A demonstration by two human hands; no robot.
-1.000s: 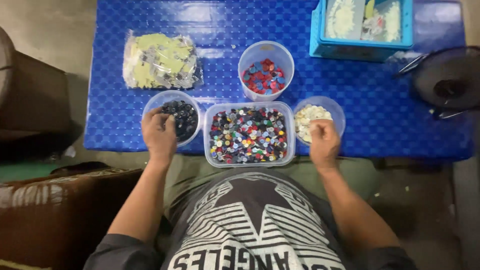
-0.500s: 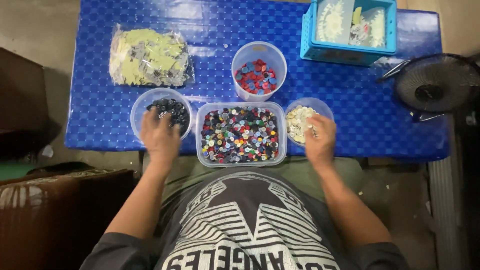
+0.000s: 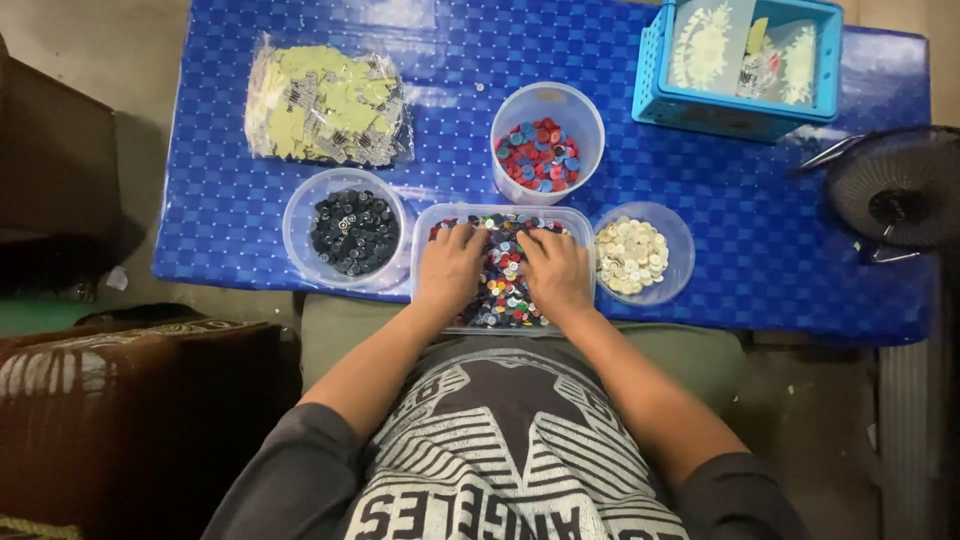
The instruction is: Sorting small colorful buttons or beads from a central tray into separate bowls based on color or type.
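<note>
A clear rectangular tub (image 3: 580,222) full of mixed coloured buttons (image 3: 503,288) sits at the near edge of the blue table (image 3: 760,250). My left hand (image 3: 450,268) and my right hand (image 3: 556,270) both rest palm down inside it, fingers spread over the buttons. Left of the tub stands a round bowl of black buttons (image 3: 353,232). To its right is a round bowl of cream buttons (image 3: 632,256). Behind the tub a tall clear cup (image 3: 545,150) holds red and blue buttons.
A clear bag of pale yellow pieces (image 3: 325,105) lies at the back left. A light blue basket (image 3: 740,62) with packets stands at the back right. A black fan (image 3: 895,195) sits at the table's right end. A brown seat (image 3: 130,420) is at my left.
Both hands left the side bowls and came together into the middle tub. The view shifted a little to the left.
</note>
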